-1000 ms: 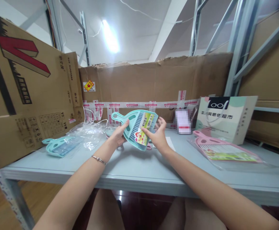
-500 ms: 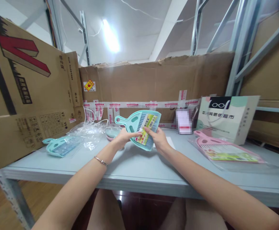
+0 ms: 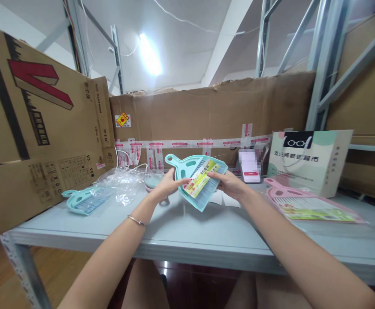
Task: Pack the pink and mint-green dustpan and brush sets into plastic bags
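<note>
Held up over the table is a teal dustpan [image 3: 203, 201] with a small brush nested in it, its handle pointing up and left. A yellow-green printed card [image 3: 201, 179] lies across its bristles. My left hand [image 3: 167, 187] grips the dustpan's left side near the handle, thumb on the card. The far right edge is pinched by my right hand [image 3: 231, 183], thumb over the card's upper end; the fingers behind are hidden. To the left lies another teal dustpan set [image 3: 83, 201], partly under clear plastic. On the right rests a pink dustpan set [image 3: 316, 205] in a clear bag.
Crumpled clear plastic bags [image 3: 125, 184] and white cables sit at the back left. Behind my left hand is a round teal and pink item [image 3: 153, 180]. A phone [image 3: 250, 167] leans near a paper bag [image 3: 306, 163]. Cardboard [image 3: 181, 113] walls the back of the table [image 3: 187, 234].
The dustpan has tilted, its wide end swinging down and right. My right hand has moved right along its edge. The view has shifted slightly.
</note>
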The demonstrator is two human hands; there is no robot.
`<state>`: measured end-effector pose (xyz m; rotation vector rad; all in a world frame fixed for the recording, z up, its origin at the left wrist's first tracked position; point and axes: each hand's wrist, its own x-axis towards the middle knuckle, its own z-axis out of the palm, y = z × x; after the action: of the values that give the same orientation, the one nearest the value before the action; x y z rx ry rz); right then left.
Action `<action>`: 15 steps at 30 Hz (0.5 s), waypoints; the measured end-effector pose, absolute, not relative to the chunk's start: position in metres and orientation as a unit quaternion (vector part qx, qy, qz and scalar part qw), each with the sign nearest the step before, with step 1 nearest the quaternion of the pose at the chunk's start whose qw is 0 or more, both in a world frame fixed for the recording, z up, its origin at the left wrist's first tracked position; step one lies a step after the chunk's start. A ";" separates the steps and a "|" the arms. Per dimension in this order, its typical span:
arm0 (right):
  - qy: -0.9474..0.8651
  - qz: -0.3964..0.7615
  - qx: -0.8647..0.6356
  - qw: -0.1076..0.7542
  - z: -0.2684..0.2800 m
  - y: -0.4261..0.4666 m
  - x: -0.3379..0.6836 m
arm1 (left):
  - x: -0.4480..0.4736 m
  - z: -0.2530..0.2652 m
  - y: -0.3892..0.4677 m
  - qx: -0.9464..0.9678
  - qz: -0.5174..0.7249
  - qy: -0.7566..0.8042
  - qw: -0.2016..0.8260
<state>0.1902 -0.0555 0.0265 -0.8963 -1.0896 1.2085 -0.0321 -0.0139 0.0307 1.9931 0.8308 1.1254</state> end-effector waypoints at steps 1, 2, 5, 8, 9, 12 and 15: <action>-0.442 0.511 -0.382 0.631 0.027 -0.054 0.190 | -0.040 0.035 -0.010 0.764 0.475 0.357 0.253; -0.410 0.502 -0.377 0.661 0.028 -0.052 0.190 | -0.049 0.040 -0.006 0.756 0.507 0.389 0.143; -0.320 0.481 -0.375 0.725 0.030 -0.048 0.191 | -0.081 0.049 0.005 0.724 0.470 0.490 -0.125; -0.290 0.473 -0.387 0.737 0.029 -0.046 0.192 | -0.101 0.047 0.013 0.733 0.295 0.584 -0.188; -0.293 0.472 -0.389 0.735 0.028 -0.045 0.192 | -0.104 0.045 0.015 0.729 0.248 0.613 -0.178; -0.307 0.472 -0.374 0.737 0.024 -0.043 0.192 | -0.108 0.042 0.018 0.700 0.200 0.672 -0.137; -0.300 0.478 -0.362 0.742 0.024 -0.042 0.194 | -0.109 0.045 0.022 0.714 0.306 0.611 -0.150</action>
<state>0.1935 -0.0423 0.0238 -0.7927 -0.6576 1.0468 -0.1086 0.0220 0.0449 2.4873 2.1283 1.0659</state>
